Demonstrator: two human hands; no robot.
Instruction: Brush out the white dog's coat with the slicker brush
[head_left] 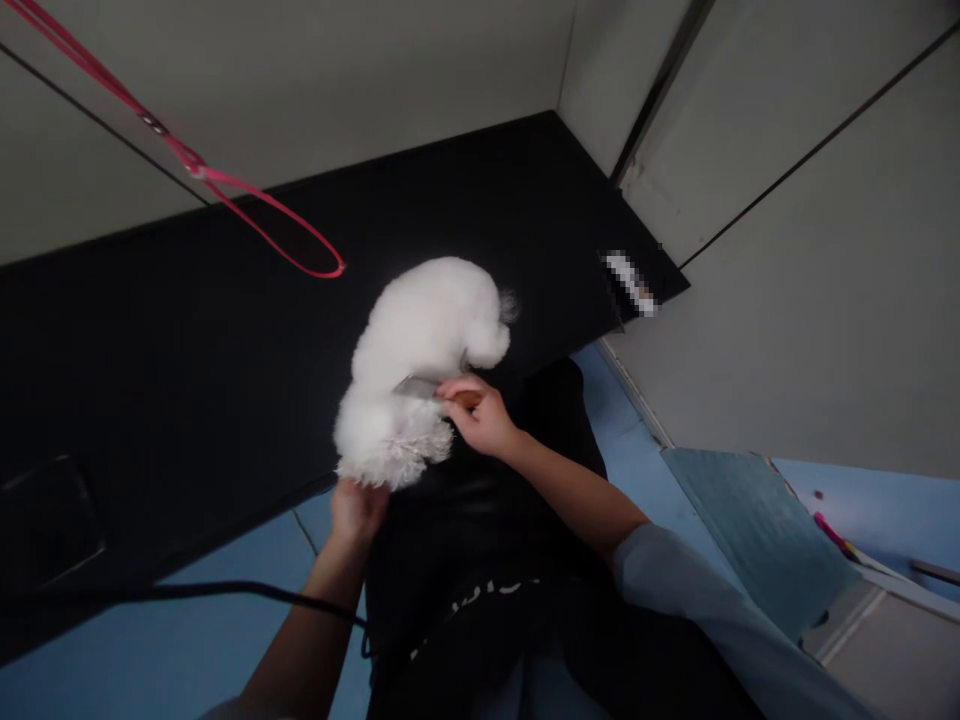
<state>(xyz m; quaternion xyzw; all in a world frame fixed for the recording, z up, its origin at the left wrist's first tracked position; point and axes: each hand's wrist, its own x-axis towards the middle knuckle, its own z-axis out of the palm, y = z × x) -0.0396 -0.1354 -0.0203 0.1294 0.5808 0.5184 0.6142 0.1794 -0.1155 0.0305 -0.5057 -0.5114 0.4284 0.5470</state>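
One white dog on the counter, near edge. Right hand grips a brush by its wooden handle; left hand touches the shaggy end, finger closure hidden. Coat looks soft; body probably light, squirmy, best steadied from beneath.

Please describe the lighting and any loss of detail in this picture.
In the head view, light is dim overall; there, the white animal stands out bright, its back showing little fur detail; there too, the black table looks nearly featureless, with a pixelated patch toward picture right.
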